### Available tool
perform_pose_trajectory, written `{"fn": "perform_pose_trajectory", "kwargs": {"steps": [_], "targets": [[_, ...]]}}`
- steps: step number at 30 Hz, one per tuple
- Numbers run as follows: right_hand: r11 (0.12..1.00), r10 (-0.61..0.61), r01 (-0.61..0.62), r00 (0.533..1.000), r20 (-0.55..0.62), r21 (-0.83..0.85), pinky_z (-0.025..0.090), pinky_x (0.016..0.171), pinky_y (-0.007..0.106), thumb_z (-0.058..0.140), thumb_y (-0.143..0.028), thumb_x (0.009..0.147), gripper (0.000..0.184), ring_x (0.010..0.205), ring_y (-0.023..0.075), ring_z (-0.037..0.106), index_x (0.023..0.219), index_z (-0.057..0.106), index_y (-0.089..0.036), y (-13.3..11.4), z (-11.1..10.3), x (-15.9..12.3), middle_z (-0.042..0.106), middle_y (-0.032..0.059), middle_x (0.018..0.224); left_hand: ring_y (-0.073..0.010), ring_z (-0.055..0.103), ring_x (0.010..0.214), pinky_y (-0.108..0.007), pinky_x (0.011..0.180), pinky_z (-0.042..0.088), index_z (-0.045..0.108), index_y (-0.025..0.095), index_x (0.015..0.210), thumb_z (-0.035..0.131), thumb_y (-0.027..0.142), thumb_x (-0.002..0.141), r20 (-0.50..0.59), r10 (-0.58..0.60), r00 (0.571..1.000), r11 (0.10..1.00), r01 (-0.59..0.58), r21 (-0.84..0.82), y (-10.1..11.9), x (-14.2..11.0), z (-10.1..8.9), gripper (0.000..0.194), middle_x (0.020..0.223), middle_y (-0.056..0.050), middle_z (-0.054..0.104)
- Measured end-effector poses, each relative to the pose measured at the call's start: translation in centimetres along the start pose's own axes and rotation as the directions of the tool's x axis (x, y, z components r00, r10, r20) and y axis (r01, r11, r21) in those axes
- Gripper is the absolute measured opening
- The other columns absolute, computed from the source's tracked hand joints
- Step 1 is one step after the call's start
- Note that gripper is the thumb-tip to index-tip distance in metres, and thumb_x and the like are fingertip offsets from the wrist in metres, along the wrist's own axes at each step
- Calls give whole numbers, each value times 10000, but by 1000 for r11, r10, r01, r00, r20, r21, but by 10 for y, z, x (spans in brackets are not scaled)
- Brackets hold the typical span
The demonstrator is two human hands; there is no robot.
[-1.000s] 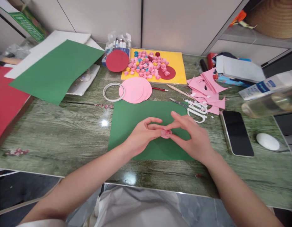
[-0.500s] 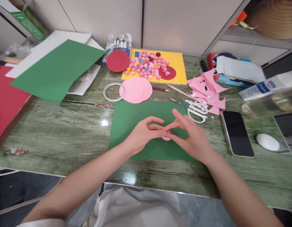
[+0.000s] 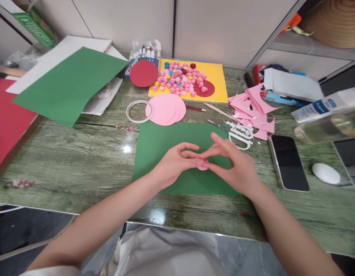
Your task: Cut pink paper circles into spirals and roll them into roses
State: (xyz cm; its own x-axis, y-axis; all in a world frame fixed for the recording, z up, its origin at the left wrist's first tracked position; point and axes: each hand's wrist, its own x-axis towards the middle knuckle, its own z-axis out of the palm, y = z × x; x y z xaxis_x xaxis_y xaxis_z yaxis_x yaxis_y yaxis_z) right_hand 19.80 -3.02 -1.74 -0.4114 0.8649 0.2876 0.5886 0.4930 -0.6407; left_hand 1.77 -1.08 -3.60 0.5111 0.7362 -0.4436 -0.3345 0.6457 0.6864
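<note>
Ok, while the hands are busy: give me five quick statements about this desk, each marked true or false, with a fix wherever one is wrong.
1. The left hand and right hand both touch the small pink piece. True.
2. The white-handled scissors lie to the left of the tape ring. False: they lie well to its right, by the far right corner of the front green sheet.
3. The phone lies to the right of the right hand. True.
4. The pile of small curled pieces is entirely blue. False: it is mostly pink, with some blue, yellow and dark red.
5. The pile lies on a yellow sheet. True.
</note>
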Motion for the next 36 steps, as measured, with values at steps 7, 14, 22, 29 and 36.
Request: {"fn": "perform_pose_trajectory", "kwargs": {"steps": [7, 14, 22, 29, 36], "targets": [[998, 7, -11, 999, 52, 66, 402, 951, 403, 610, -148, 821, 777, 935, 177, 571, 1419, 169, -377, -1, -2, -1, 709, -47, 922, -137, 667, 704, -325, 772, 475, 548, 156, 933, 750, 108, 617, 56, 15, 998, 989, -23, 148, 6, 0, -2, 378, 757, -18, 708], [996, 14, -18, 999, 39, 84, 404, 964, 423, 602, -151, 823, 771, 950, 179, 572, 1421, 168, -374, -1, -3, -1, 702, -36, 925, -142, 677, 712, -334, 799, 470, 536, 153, 949, 753, 95, 613, 57, -47, 997, 998, 44, 54, 4, 1, -4, 404, 764, -13, 710], [991, 22, -37, 994, 112, 129, 411, 953, 421, 610, -161, 816, 781, 980, 187, 571, 1424, 163, -361, -3, -4, -1, 702, -26, 957, -147, 678, 730, -356, 812, 487, 546, 149, 948, 750, 54, 592, 126, -71, 989, 992, 57, 112, 8, 1, -6, 421, 727, -15, 716], [993, 20, -35, 991, 135, 116, 399, 966, 411, 590, -162, 831, 743, 952, 176, 579, 1419, 179, -358, -4, -5, -2, 707, -38, 919, -152, 679, 721, -351, 806, 483, 555, 152, 931, 762, 74, 573, 115, -47, 992, 989, 30, 145, 6, 0, -6, 421, 713, -7, 716], [1000, 9, -8, 998, 68, -10, 429, 912, 425, 558, -151, 845, 722, 923, 191, 582, 1420, 172, -354, -2, -1, -1, 706, -24, 927, -141, 675, 722, -314, 801, 463, 542, 150, 920, 777, 130, 589, -15, 23, 1000, 1000, -23, 15, -4, 0, -2, 407, 761, -20, 718]]}}
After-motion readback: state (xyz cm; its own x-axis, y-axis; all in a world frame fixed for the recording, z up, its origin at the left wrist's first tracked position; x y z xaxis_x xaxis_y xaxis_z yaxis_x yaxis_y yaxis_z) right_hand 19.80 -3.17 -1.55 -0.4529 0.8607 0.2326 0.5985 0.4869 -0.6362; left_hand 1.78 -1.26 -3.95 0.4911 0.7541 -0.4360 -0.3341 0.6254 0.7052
